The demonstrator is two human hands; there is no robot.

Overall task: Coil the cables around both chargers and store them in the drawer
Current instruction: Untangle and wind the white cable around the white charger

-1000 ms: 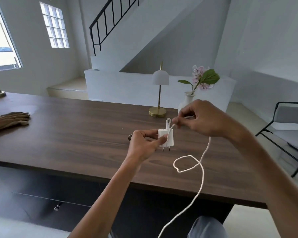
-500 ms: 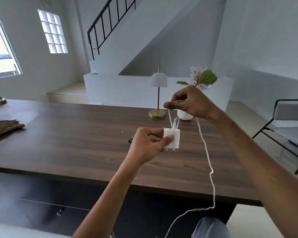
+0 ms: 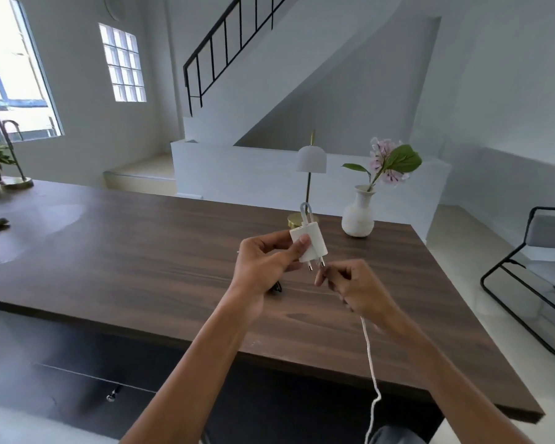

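**Charger held over table, cable pinched at prongs**

The white charger (image 3: 311,243) is held above the table (image 3: 141,251) by the left hand (image 3: 263,264). The thumb is laid across its front face & the fingers are curled behind. The body is tilted, w/ the prongs pointed down toward the camera. The white cable (image 3: 368,347) is looped out of the charger's top end and run down its front. It is pinched by the right hand (image 3: 356,290) just below the prongs. The hands are close together; whether they touch can't be told. The slack hangs from the right hand past the table's near edge. A small dark item (image 3: 276,288) lies on the table under the left hand, type unclear. A lamp (image 3: 310,158) & vase (image 3: 359,213) stand at the far edge. A drawer (image 3: 87,398) w/ knob is seen below the table, closed.
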